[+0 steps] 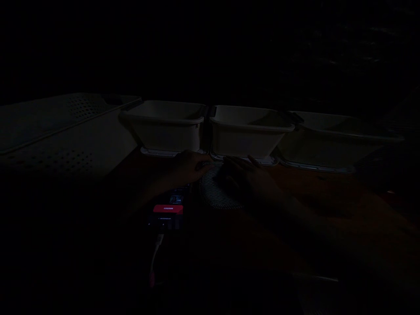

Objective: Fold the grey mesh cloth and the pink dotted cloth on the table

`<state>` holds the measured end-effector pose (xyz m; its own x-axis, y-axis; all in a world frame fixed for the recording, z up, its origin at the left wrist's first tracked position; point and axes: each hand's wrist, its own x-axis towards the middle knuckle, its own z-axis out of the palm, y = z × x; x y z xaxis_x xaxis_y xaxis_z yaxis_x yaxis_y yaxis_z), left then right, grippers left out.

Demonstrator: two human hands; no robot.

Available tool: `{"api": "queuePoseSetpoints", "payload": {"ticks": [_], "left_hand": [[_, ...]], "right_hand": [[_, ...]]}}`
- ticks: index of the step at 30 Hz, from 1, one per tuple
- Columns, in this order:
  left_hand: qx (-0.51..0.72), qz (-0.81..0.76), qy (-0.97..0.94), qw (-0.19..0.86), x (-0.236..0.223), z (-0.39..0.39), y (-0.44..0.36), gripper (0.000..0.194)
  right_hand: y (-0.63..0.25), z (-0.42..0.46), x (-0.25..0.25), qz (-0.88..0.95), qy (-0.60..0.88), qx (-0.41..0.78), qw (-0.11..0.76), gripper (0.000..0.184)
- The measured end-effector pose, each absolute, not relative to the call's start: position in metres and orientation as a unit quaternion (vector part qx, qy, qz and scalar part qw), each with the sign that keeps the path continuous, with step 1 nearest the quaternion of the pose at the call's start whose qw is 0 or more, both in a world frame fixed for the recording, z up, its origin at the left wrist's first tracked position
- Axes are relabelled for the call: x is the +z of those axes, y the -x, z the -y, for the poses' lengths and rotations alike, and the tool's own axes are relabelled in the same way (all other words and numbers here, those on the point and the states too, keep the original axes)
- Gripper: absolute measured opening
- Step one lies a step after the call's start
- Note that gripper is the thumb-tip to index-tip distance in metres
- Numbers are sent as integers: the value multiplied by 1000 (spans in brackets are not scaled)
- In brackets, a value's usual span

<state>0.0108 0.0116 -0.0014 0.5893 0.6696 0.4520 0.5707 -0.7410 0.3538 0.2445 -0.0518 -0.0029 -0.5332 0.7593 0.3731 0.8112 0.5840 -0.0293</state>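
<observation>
**Arrangement of a Dimly Lit Bench (315, 192)**

The patterned mat (215, 192) lies near the centre, in front of the middle tub (246, 139). The left hand (192, 166) is at the mat's far left edge, its fingers curled; whether they pinch anything cannot be told in this light. The right hand (244, 177) reaches over the mat's right side, fingers apparently extended, though contact, and anything beneath the palm, cannot be made out. The mat's central position presumably suits both hands equally. The left tub (170, 135) and right tub (321, 148) complete the row, with a perforated basket (105, 140) at far left; their position at the back probably keeps them reachable without crowding the hands. A lit phone (169, 209), joined to a cable (159, 240), lies left of the mat, perhaps to stay out of the way.
</observation>
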Motion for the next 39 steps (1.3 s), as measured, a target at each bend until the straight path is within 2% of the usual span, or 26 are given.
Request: {"api": "queuePoseSetpoints", "payload": {"ticks": [23, 30, 34, 39], "left_hand": [[320, -356, -873, 97, 4, -10, -11, 25], [322, -359, -868, 112, 6, -8, -12, 26], [326, -361, -865, 123, 8, -8, -11, 27], [336, -365, -857, 140, 8, -9, -11, 29]], "right_hand": [[-267, 44, 11, 778, 598, -34, 190, 34], [-276, 37, 4, 750, 587, 77, 293, 28], [-275, 37, 5, 724, 566, 153, 365, 16], [-269, 42, 7, 689, 542, 220, 428, 24]]}}
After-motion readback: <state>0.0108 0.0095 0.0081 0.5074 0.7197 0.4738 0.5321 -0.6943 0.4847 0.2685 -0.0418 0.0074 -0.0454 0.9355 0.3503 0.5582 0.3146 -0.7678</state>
